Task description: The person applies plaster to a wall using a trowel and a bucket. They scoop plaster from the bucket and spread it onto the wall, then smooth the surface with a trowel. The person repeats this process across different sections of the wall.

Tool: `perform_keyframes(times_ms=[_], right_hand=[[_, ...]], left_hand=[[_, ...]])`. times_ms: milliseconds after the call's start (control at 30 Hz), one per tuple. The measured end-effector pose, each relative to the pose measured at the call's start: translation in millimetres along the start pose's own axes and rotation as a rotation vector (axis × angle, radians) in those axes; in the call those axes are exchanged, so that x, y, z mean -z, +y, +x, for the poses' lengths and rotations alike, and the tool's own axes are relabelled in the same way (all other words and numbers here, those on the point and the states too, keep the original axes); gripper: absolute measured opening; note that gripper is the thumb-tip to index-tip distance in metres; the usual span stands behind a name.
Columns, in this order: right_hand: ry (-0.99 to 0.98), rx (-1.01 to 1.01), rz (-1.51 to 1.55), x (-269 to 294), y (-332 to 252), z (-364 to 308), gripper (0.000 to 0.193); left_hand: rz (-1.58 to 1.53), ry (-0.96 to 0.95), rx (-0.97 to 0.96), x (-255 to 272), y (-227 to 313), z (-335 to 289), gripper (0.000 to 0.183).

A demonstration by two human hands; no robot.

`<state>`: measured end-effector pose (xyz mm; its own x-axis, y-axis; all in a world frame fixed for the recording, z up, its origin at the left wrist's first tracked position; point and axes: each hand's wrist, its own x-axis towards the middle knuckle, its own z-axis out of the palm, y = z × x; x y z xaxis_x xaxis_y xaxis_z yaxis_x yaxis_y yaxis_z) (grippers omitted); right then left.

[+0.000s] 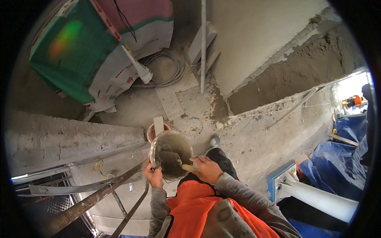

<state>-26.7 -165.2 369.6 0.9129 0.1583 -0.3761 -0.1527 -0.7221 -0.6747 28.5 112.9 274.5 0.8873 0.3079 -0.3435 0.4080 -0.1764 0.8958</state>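
Grey mortar sits in metal pan [171,154], held at chest height above floor. Left hand [152,175] grips pan rim, fingers curled under. Right hand [206,169] closed around trowel [176,160] handle, blade down in mix. Pan looks about half full. Wall [293,75] on right: lower band rough and unfinished, upper part smooth. Judged: plastering partway, much left.

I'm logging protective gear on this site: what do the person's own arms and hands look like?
Both hands, left hand and right hand, are bare, with no gloves. Both forearms wear long grey sleeves reaching the wrists. An orange mesh safety vest covers the chest.
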Motion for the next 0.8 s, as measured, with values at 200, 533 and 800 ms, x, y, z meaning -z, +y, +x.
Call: perform_keyframes(times_ms=[200,533,800], right_hand=[[0.078,-0.099,0.065,25.9,110.6,-7.6,0.051],[-0.179,-0.540,-0.011,16.9,300.9,23.2,0.050],[-0.221,-0.558,0.067,-23.8,325.5,66.3,0.073]], left_hand=[[-0.270,0.120,0.354,5.2,-60.4,22.8,0.029],[-0.087,0.165,0.856,-240.3,-181.1,152.2,0.022],[-0.332,0.229,0.667,-365.9,-308.5,371.0,0.036]])
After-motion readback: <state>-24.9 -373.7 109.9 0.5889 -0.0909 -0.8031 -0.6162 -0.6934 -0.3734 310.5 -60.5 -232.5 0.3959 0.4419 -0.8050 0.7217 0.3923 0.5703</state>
